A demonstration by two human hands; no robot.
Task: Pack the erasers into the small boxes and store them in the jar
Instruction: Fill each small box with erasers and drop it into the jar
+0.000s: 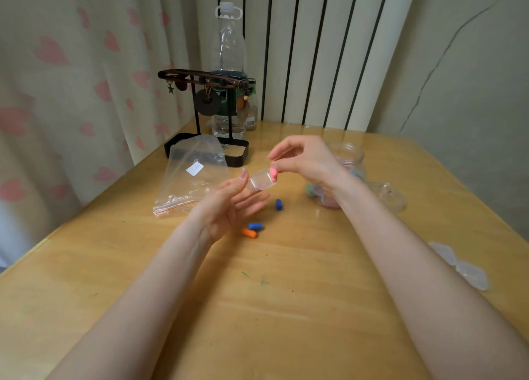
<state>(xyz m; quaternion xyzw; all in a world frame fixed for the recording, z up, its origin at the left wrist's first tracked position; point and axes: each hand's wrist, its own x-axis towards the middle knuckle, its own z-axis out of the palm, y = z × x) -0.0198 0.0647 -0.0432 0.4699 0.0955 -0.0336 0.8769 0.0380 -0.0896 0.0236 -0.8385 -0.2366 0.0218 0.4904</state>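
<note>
Wooden table by a heart-print curtain, pretty cozy setup. Left hand pinches a small clear box up off the table, and right hand pinches a pink eraser right at the box's edge. Under them lie a blue eraser plus a blue and orange pair. The jar sits just behind the right wrist, with the zip bag off to the left.

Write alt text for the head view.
The right hand pinches a pink eraser at a small clear box held by the left hand. Two blue erasers and an orange eraser lie on the wooden table near a jar.
</note>
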